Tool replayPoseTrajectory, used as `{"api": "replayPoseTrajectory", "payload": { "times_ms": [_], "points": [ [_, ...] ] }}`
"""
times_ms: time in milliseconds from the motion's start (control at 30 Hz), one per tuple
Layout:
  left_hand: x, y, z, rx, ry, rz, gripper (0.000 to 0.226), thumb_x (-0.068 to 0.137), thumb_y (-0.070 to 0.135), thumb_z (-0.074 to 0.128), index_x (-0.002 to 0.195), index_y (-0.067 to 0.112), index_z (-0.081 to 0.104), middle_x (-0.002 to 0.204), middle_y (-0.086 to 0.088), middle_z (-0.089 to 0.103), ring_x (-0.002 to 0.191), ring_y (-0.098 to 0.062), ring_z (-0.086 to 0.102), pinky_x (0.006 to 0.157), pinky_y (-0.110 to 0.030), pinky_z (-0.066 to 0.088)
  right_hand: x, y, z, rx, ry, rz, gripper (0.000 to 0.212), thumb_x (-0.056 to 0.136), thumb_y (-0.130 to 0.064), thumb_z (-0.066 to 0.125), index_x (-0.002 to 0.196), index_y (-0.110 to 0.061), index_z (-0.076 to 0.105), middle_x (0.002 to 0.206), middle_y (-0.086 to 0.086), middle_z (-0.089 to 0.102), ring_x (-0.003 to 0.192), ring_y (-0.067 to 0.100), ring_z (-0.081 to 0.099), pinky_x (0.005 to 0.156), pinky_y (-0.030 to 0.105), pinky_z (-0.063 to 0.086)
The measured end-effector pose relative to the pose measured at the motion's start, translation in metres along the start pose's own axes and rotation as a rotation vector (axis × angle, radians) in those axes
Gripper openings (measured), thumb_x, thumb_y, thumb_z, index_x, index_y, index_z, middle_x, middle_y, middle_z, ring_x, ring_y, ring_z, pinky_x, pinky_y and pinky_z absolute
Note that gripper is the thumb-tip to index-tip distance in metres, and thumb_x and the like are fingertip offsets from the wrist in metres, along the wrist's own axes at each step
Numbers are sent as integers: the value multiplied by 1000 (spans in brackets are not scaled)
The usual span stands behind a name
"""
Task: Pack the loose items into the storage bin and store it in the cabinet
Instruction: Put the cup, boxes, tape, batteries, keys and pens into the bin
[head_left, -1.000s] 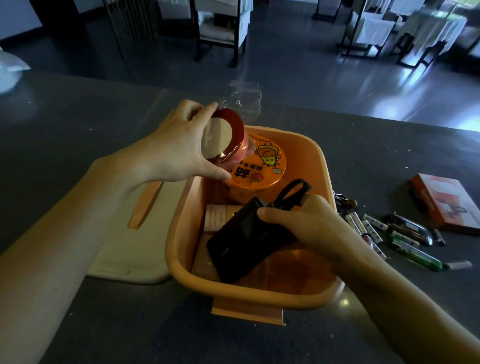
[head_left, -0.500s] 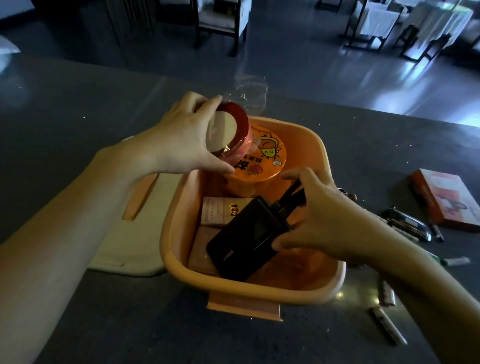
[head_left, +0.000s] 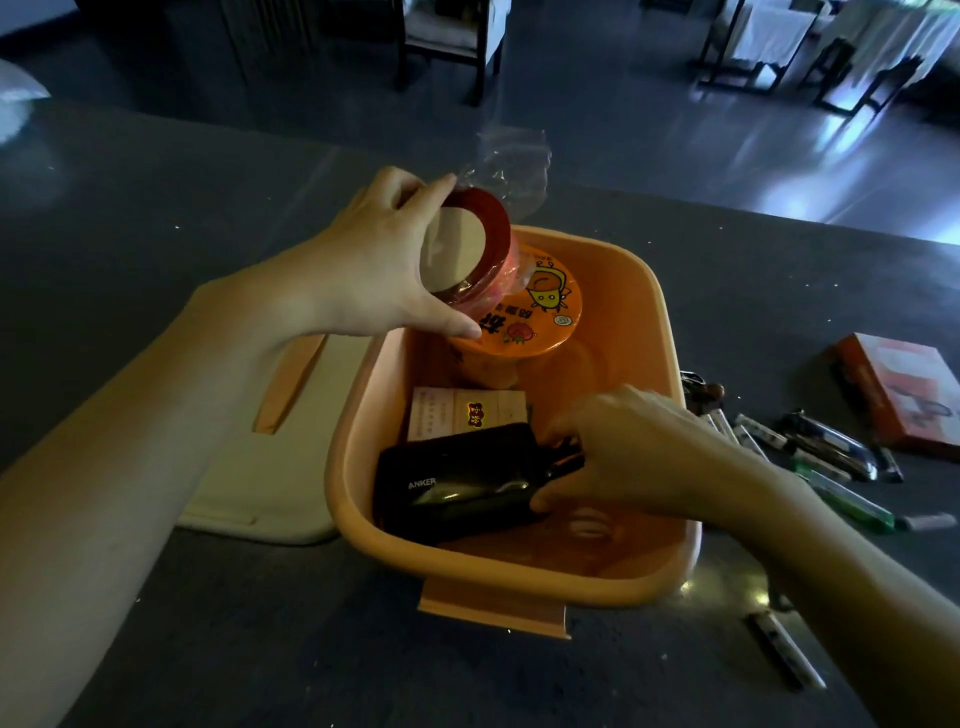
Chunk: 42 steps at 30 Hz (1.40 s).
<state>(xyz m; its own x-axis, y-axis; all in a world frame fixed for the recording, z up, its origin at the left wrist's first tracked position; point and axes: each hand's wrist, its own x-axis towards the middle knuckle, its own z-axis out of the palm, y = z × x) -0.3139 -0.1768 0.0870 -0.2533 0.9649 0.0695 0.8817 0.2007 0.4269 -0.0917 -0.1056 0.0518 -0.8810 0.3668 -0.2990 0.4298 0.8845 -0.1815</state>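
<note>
An orange storage bin (head_left: 670, 364) stands on the dark table. Inside it lie a black Anker power bank (head_left: 457, 483), a pale box (head_left: 467, 413) and an orange noodle cup (head_left: 540, 312) at the far end. My right hand (head_left: 623, 452) reaches into the bin and grips the power bank's right end, low near the bin floor. Over the bin's far left corner, my left hand (head_left: 374, 270) holds a red-rimmed jar wrapped in clear plastic (head_left: 472, 249), tilted on its side.
The bin's cream lid (head_left: 270, 467) lies to the left of the bin. Right of the bin lie several batteries and pens (head_left: 810, 452), keys (head_left: 701, 389) and a red box (head_left: 904, 395). One more pen (head_left: 784, 649) lies near the front right. Chairs stand beyond the table.
My right hand has lowered the power bank from a tilted position to lying flat deep in the bin. My left hand with the jar has hardly moved.
</note>
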Motion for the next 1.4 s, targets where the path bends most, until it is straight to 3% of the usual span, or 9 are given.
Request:
{"api": "replayPoseTrajectory", "payload": {
  "times_ms": [133,233,333,500,800,967,1100,1267,1400],
  "points": [
    [0,2,2,-7,-17,2,130,40,72,65,147,26,6,141,7,19,133,-15,21,100,-24,19,2,5,-11,-23,-261,-89,28,80,-47,60,101,-31,68,79,-17,63,72,-2,55,63,15,42],
    [0,3,3,-11,-26,4,130,40,71,65,147,26,6,141,7,19,133,-15,20,100,-23,18,8,5,-5,-94,-150,-48,25,81,-46,60,96,-28,67,80,-14,55,70,4,51,55,22,39],
    [0,6,3,-14,-39,1,131,38,72,64,147,28,5,142,7,18,134,-16,20,101,-25,19,13,6,4,-122,-58,4,45,77,-50,62,117,-32,50,104,-11,50,90,10,52,63,26,43],
    [0,8,4,-16,-32,7,131,38,73,64,147,28,5,142,9,17,135,-17,20,101,-26,20,23,-2,13,214,-242,-112,66,73,-41,71,130,-30,41,124,-9,44,106,9,45,85,23,41],
    [0,14,5,-25,-31,37,130,40,69,65,147,25,6,142,5,20,134,-16,21,101,-25,21,21,-1,10,364,-377,-58,61,77,-32,69,131,-28,41,121,-7,54,106,12,53,87,26,44],
    [-1,19,7,-68,-44,57,130,42,67,72,147,27,7,141,8,20,132,-11,21,101,-23,21,-1,25,-31,747,1,30,32,67,-41,72,95,-42,57,89,-18,68,87,-1,64,69,13,52],
    [-4,36,22,-146,-124,112,131,39,67,71,147,29,7,142,14,17,133,-9,17,106,-27,23,-2,36,-46,1228,345,50,32,56,-49,72,85,-34,67,89,-6,73,84,13,69,68,31,57],
    [-5,51,42,-149,-187,226,132,48,63,74,145,32,-10,148,12,12,132,-5,10,103,-23,16,2,32,-41,1087,397,-26,73,50,-44,80,117,-40,52,116,-4,61,100,15,63,76,33,56],
    [-3,51,47,-201,-210,270,135,53,54,79,137,41,-25,150,7,13,135,-7,12,107,-24,17,-7,38,-41,885,264,-130,94,54,-34,86,131,-47,33,130,-14,46,115,6,51,86,27,50]
  ]
}}
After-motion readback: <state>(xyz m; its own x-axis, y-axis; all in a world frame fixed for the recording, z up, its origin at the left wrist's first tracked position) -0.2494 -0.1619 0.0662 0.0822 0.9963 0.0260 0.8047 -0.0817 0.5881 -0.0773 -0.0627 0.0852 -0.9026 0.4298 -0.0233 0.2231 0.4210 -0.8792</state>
